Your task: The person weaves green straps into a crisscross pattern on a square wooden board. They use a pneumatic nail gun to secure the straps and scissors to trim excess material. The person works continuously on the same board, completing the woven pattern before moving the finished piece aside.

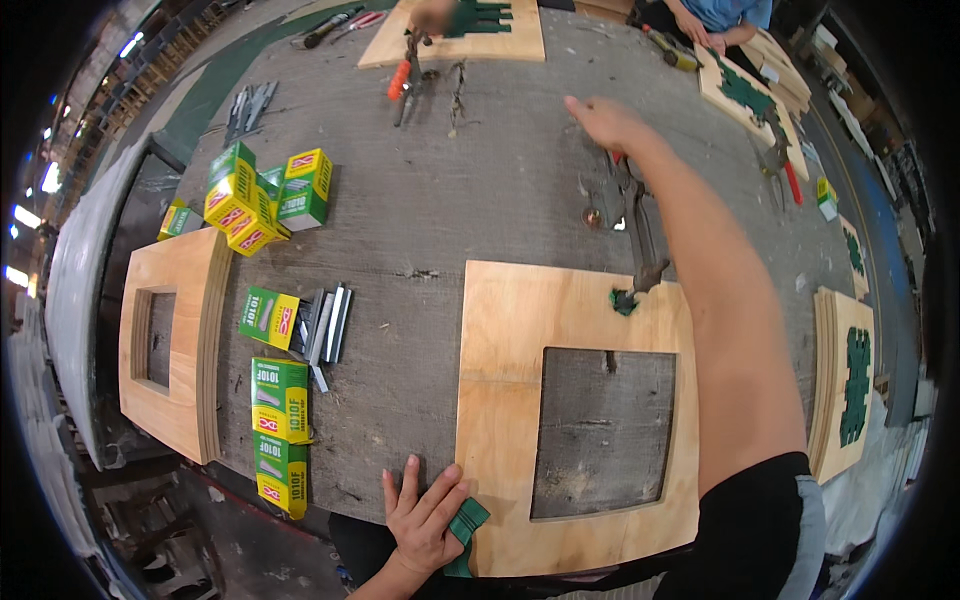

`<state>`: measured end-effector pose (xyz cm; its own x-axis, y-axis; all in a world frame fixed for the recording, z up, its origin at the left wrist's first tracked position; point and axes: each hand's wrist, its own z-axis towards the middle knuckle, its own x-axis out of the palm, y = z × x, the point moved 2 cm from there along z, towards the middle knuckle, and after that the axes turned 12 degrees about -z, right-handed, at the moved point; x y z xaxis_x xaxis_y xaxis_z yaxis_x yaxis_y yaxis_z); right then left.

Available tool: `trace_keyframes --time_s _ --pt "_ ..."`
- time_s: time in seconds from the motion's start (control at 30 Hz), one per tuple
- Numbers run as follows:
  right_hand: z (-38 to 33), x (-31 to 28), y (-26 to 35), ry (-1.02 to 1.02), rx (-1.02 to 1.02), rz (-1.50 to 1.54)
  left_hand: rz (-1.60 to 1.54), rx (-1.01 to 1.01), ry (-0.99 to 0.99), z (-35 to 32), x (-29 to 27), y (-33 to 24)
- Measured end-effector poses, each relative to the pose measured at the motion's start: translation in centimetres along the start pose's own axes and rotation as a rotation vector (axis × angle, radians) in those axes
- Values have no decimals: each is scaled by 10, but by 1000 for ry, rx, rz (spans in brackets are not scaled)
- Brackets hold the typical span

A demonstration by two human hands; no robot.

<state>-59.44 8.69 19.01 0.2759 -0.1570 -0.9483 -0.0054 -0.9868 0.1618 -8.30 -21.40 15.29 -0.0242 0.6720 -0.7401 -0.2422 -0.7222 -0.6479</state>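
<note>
In front of me lies a pale plywood frame (500,370) with a rectangular opening. My left hand (425,515) rests at its near left corner, fingers spread, its edge touching a folded green webbing strip (468,522). My right arm reaches across the frame's right side. Beyond the far edge, my right hand (605,122) is closed around the handle end of metal pliers (643,235); a bit of red handle shows beneath it. The pliers' jaws meet the frame's far edge beside a scrap of green webbing (624,301). My grip is partly hidden by the hand itself.
Green-yellow boxes (280,400) and loose staple strips (325,325) lie left of the frame. Stacked plywood frames (210,340) stand farther left, more (828,390) at right. Across the table (400,240), co-workers' hands (700,30) are at webbed frames (750,95), with red-handled pliers (785,165) nearby.
</note>
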Motion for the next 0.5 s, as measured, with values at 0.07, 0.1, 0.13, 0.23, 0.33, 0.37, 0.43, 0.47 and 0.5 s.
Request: trace_keyframes --time_s 0.07,0.1,0.13,0.23,0.33,0.37,0.43,0.47,0.5 --pt "4 -10 0 -6 -24 56 0 6 -8 3 -1 -3" --pt "0 -2 4 -74 -53 124 0 3 10 0 -2 -2" --pt "-5 -9 -23 -198 -38 156 -43 66 17 5 1 5" --pt "-45 -26 -74 -492 -160 341 -75 149 18 15 6 12" --pt "-133 -4 -87 -661 -157 487 -35 109 7 6 3 4" --pt "-176 8 -93 -703 -234 557 -27 113 -5 5 3 2" --pt "-281 35 -105 -732 -257 217 -22 113 -48 -2 2 1" --pt "-341 59 -115 -687 -174 208 -31 132 -60 -1 3 1" --pt "-405 86 -120 -624 -140 229 -40 125 -61 -4 3 1"
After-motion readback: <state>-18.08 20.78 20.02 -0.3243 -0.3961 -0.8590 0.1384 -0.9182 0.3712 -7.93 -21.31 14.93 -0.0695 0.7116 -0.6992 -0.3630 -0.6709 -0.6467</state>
